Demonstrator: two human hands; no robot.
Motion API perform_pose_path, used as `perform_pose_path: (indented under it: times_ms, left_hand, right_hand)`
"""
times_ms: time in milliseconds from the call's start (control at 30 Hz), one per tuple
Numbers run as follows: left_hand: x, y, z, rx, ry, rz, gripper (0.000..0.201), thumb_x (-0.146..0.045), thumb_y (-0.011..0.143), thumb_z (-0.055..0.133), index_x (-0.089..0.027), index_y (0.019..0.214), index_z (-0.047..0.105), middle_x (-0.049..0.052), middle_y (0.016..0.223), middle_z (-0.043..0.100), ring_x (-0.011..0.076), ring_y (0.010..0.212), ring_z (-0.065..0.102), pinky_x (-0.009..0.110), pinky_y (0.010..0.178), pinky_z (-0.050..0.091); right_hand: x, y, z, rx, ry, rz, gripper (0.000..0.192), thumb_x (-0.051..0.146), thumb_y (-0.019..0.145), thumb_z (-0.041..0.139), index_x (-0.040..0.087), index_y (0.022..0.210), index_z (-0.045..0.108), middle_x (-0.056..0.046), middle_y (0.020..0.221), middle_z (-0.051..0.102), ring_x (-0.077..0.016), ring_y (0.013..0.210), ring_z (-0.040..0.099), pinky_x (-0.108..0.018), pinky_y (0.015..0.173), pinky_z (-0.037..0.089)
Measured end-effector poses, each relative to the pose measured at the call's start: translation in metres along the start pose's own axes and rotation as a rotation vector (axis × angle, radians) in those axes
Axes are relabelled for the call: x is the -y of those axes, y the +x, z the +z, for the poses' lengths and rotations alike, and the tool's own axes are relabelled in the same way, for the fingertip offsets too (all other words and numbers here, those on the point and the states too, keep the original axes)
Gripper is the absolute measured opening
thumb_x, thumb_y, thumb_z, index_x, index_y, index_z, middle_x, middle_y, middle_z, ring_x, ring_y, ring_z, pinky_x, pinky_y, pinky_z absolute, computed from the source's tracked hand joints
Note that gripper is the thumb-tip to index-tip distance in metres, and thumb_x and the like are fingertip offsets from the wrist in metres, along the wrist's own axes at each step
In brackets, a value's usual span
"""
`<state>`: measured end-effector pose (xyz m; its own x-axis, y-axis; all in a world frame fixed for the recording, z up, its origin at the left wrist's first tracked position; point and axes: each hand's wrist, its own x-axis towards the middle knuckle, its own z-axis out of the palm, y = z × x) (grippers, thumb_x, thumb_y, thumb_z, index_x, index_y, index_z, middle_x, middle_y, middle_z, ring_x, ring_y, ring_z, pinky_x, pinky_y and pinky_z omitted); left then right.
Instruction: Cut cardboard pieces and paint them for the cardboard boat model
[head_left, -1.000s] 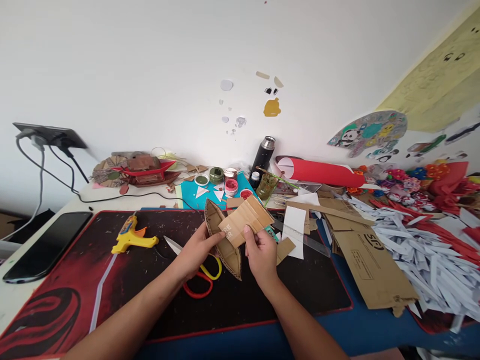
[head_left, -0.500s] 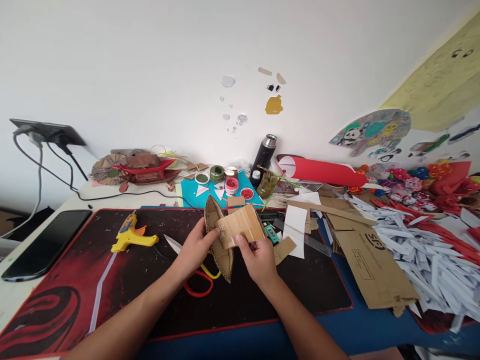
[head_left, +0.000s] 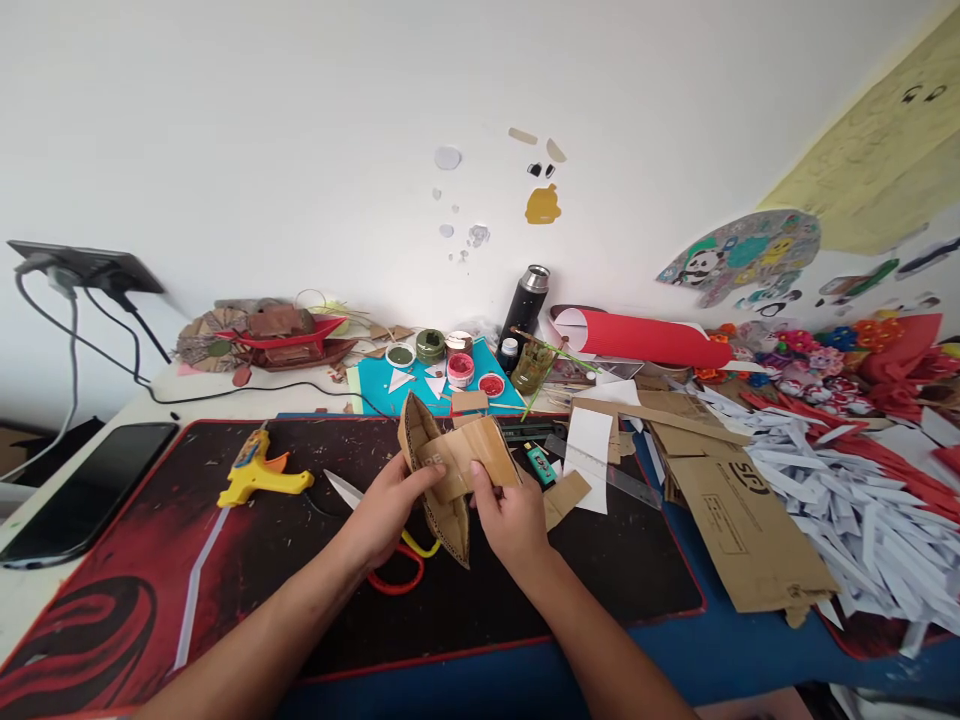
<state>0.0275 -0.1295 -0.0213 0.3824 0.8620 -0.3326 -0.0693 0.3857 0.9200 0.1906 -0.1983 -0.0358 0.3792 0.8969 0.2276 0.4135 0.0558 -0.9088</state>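
Note:
A boat-shaped cardboard piece point(head_left: 454, 530) with pointed ends is gripped by my left hand point(head_left: 386, 505), whose thumb presses on its inner side. My right hand point(head_left: 514, 515) pinches a flat rectangular piece of cardboard point(head_left: 476, 448), thumb on top and fingers underneath. The rectangle's left end lies against the inside of the boat shape, beneath my left thumb. Scissors point(head_left: 396, 578) with red and yellow handles lie on the dark mat point(head_left: 600, 565), partly hidden by my left hand. To the left rests a yellow hot glue gun point(head_left: 259, 475).
A phone point(head_left: 90, 490) lies at the left. Paint pots point(head_left: 460, 370) stand at the back on blue paper point(head_left: 375, 385), near a black thermos point(head_left: 525, 305). A clear ruler point(head_left: 630, 487), cardboard sheets point(head_left: 750, 540) and heaped folded white paper point(head_left: 877, 530) are at the right.
The right hand has tilted the cardboard rectangle slightly, its right end dipping lower. Both hands keep their hold. The whole view has shifted a little.

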Motion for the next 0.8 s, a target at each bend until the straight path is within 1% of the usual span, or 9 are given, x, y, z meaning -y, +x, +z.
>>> perform_pose_path:
  times_ms: [133,233,333,400,500,567,667,733,800]
  left_hand:
    - [-0.003,0.005,-0.004,-0.060,0.059,0.084,0.053,-0.055,0.070,0.085,-0.020,0.108,0.074,0.011,0.109,0.084,0.0362,0.104,0.077,0.047,0.095,0.061]
    - [-0.007,0.007,-0.013,-0.034,0.105,0.105,0.056,-0.056,0.071,0.088,-0.019,0.111,0.074,0.012,0.113,0.084,0.0373,0.109,0.077,0.047,0.097,0.060]
    - [-0.010,0.006,-0.021,0.038,0.054,0.045,0.060,-0.055,0.067,0.091,-0.019,0.112,0.075,0.014,0.116,0.084,0.0393,0.111,0.077,0.049,0.098,0.060]
    - [-0.012,0.005,-0.024,0.061,-0.007,-0.010,0.062,-0.054,0.064,0.092,-0.018,0.112,0.076,0.015,0.115,0.084,0.0397,0.108,0.078,0.050,0.098,0.060]
    - [-0.013,0.004,-0.027,0.067,-0.053,-0.043,0.062,-0.054,0.063,0.093,-0.018,0.112,0.077,0.015,0.111,0.084,0.0399,0.105,0.078,0.051,0.096,0.061]
    - [-0.014,0.004,-0.030,0.071,-0.007,-0.020,0.060,-0.055,0.065,0.093,-0.020,0.111,0.078,0.014,0.108,0.084,0.0397,0.104,0.078,0.050,0.094,0.061]
    - [-0.015,0.004,-0.032,0.102,0.142,0.032,0.056,-0.058,0.069,0.091,-0.022,0.109,0.077,0.011,0.107,0.083,0.0376,0.102,0.076,0.047,0.090,0.061]
    - [-0.016,0.002,-0.031,0.118,0.236,0.053,0.054,-0.061,0.071,0.090,-0.022,0.106,0.076,0.009,0.104,0.083,0.0359,0.098,0.075,0.045,0.087,0.061]
    - [-0.018,0.001,-0.027,0.106,0.317,0.084,0.053,-0.065,0.073,0.087,-0.023,0.103,0.074,0.008,0.099,0.082,0.0352,0.095,0.075,0.044,0.085,0.061]
  right_hand:
    - [0.004,-0.003,0.003,0.107,0.156,0.111,0.036,0.054,0.095,0.076,0.026,0.073,0.074,-0.004,0.059,0.066,-0.0252,0.055,0.068,-0.035,0.059,0.054]
    - [0.005,-0.005,-0.002,0.233,0.366,0.196,0.049,0.072,0.090,0.077,0.023,0.085,0.076,-0.002,0.059,0.067,-0.0224,0.052,0.067,-0.031,0.051,0.050]
    - [0.006,-0.005,-0.010,0.344,0.559,0.207,0.077,0.092,0.088,0.064,0.018,0.101,0.077,-0.004,0.061,0.070,-0.0203,0.051,0.065,-0.026,0.047,0.045]
    - [0.006,-0.005,-0.014,0.435,0.657,0.211,0.090,0.102,0.083,0.055,0.017,0.100,0.076,-0.006,0.063,0.071,-0.0196,0.051,0.064,-0.026,0.046,0.045]
    - [0.008,-0.005,-0.018,0.539,0.742,0.261,0.104,0.112,0.073,0.045,0.018,0.103,0.078,-0.009,0.071,0.074,-0.0226,0.058,0.069,-0.026,0.046,0.047]
    - [0.009,-0.006,-0.017,0.537,0.763,0.311,0.104,0.111,0.076,0.045,0.019,0.112,0.079,-0.009,0.076,0.075,-0.0247,0.064,0.073,-0.026,0.046,0.048]
    - [0.008,-0.006,-0.016,0.504,0.775,0.370,0.091,0.099,0.085,0.060,0.018,0.123,0.079,-0.008,0.078,0.075,-0.0232,0.063,0.073,-0.025,0.045,0.048]
    - [0.007,-0.007,-0.014,0.512,0.780,0.385,0.087,0.093,0.084,0.070,0.018,0.127,0.079,-0.007,0.078,0.075,-0.0216,0.060,0.071,-0.025,0.047,0.050]
    - [0.008,-0.007,-0.014,0.528,0.774,0.392,0.088,0.089,0.078,0.080,0.018,0.130,0.078,-0.006,0.081,0.077,-0.0209,0.062,0.071,-0.025,0.049,0.052]
